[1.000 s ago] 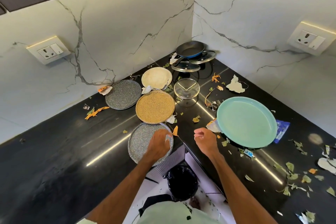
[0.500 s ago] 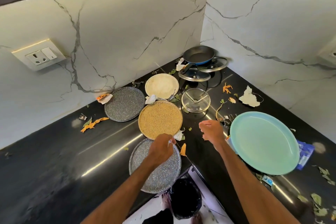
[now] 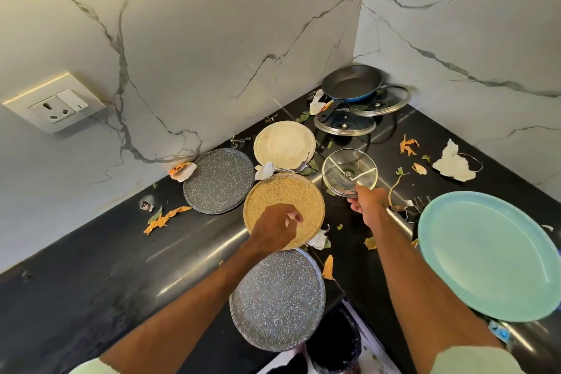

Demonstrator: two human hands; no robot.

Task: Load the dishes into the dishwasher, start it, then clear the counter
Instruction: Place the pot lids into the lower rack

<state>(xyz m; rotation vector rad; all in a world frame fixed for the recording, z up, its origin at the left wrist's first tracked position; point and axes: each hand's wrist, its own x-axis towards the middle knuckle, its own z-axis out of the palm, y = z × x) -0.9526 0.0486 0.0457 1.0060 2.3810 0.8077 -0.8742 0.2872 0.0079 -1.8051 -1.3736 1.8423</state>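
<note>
Right hand seems to pinch the near rim of the round clear glass lid on the black bench, while the left hand hovers loosely curled, empty, over the golden speckled round plate, so dishes are likely being gathered and a firm lift comes next.

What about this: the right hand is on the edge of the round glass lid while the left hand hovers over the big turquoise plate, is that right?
Not quite. The head view shows the left hand over the round golden speckled plate instead; the right hand is on the edge of the round glass lid.
</note>
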